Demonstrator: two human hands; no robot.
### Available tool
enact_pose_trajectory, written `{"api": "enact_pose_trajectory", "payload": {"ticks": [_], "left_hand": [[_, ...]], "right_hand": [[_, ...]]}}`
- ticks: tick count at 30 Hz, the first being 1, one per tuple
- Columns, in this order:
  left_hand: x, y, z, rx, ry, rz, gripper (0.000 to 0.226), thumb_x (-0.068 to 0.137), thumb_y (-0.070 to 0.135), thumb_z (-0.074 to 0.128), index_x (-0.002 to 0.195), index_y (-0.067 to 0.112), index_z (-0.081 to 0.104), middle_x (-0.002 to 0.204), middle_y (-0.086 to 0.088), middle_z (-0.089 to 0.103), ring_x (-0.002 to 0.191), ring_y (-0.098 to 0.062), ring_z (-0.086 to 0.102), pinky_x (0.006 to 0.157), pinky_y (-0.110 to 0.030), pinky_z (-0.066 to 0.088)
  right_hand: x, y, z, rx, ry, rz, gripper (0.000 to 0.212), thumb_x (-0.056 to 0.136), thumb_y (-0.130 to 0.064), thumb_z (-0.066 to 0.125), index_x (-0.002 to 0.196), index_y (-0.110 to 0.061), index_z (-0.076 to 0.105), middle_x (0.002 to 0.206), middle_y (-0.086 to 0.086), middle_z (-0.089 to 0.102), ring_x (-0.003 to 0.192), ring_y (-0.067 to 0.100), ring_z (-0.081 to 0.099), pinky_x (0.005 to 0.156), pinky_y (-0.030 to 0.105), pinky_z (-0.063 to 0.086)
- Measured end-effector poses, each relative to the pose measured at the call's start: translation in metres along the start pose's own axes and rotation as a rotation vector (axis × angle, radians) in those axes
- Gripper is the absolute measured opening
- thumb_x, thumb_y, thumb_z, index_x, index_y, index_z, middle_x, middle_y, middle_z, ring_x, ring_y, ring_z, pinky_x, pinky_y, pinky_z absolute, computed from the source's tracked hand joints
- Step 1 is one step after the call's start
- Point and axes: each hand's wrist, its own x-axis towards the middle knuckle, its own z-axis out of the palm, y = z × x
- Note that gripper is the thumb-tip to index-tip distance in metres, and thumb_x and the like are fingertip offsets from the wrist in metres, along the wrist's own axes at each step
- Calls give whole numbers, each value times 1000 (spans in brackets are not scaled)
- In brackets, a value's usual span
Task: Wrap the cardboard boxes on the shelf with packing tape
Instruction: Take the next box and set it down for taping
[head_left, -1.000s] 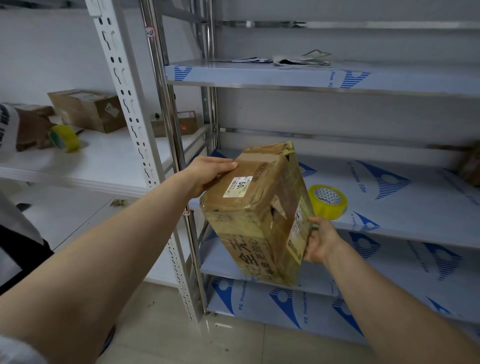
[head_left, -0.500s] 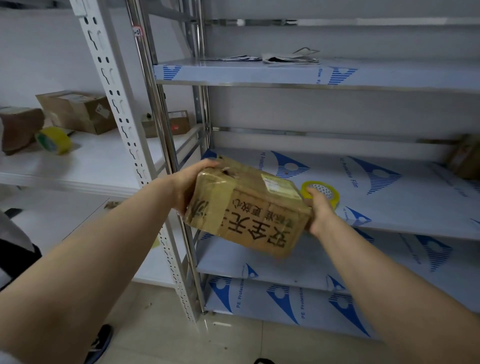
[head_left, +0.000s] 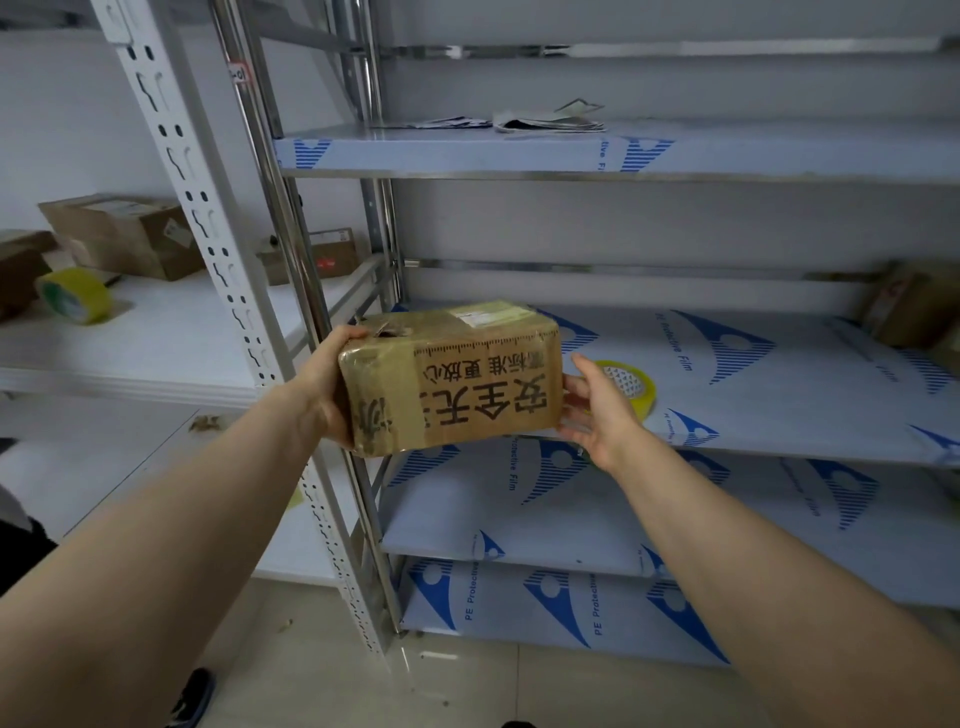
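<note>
A taped brown cardboard box (head_left: 457, 379) with large black printed characters hangs level in front of the middle steel shelf (head_left: 779, 415). My left hand (head_left: 324, 379) grips its left end. My right hand (head_left: 597, 410) is at its right end, fingers spread, fingertips touching the box side. A yellow roll of packing tape (head_left: 631, 384) lies on the shelf just behind my right hand, partly hidden by it.
A second tape roll (head_left: 75, 293) and several cardboard boxes (head_left: 124, 236) sit on the white shelf at left. Another box (head_left: 914, 306) sits at the far right of the middle shelf. Papers (head_left: 545, 119) lie on the upper shelf. Steel uprights (head_left: 291, 260) stand between the racks.
The box has turned from standing on end to lying level with its printed side facing me. My right hand has loosened from a grip to spread fingers at the box's right end.
</note>
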Motion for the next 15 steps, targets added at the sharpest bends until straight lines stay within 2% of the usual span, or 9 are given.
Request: {"api": "enact_pose_trajectory", "payload": {"ticks": [3, 5, 6, 9, 11, 13, 15], "left_hand": [[8, -2, -3, -17, -19, 113, 58, 67, 59, 60, 108, 19, 64, 115, -15, 63, 102, -35, 56, 85, -46, 44], [11, -2, -5, -41, -43, 183, 69, 62, 54, 67, 122, 20, 62, 122, -13, 64, 107, -35, 58, 89, -47, 44], [12, -2, -6, -41, -61, 209, 77, 58, 52, 70, 128, 21, 59, 125, -12, 63, 111, -35, 57, 91, -49, 44], [12, -7, -2, -30, -91, 259, 86, 54, 47, 75, 133, 21, 54, 127, -13, 62, 116, -35, 57, 96, -52, 42], [12, -10, 1, -24, -84, 258, 83, 54, 44, 75, 131, 20, 56, 126, -14, 62, 116, -36, 56, 98, -54, 40], [15, -14, 1, -9, -73, 244, 84, 52, 42, 75, 130, 19, 55, 127, -15, 60, 116, -37, 56, 98, -55, 38], [15, -21, 2, -25, -32, 227, 77, 55, 39, 70, 128, 18, 56, 125, -14, 61, 115, -35, 56, 98, -52, 39]], "right_hand": [[-3, 2, -1, -39, -77, 111, 91, 65, -78, 57, 136, -21, 51, 140, 10, 48, 121, 35, 50, 100, 50, 44], [-6, 4, 0, -13, -139, 188, 111, 51, -81, 60, 144, -23, 40, 150, 15, 33, 133, 43, 35, 103, 60, 36], [-8, 6, 1, 18, -162, 215, 114, 50, -80, 62, 146, -25, 33, 153, 17, 27, 137, 46, 27, 104, 64, 32], [-9, 8, 8, 153, -153, 263, 104, 65, -68, 69, 149, -28, 22, 153, 22, 23, 136, 49, 26, 103, 64, 34], [-10, 9, 13, 205, -120, 269, 81, 73, -55, 72, 139, -23, 36, 142, 23, 39, 130, 45, 37, 105, 58, 35], [-5, 12, 15, 211, -109, 252, 52, 77, -45, 72, 116, -17, 51, 117, 18, 57, 120, 36, 49, 107, 54, 36], [2, 19, 17, 196, -79, 226, 42, 76, -42, 74, 107, -19, 55, 115, 14, 58, 115, 31, 52, 102, 49, 42]]}}
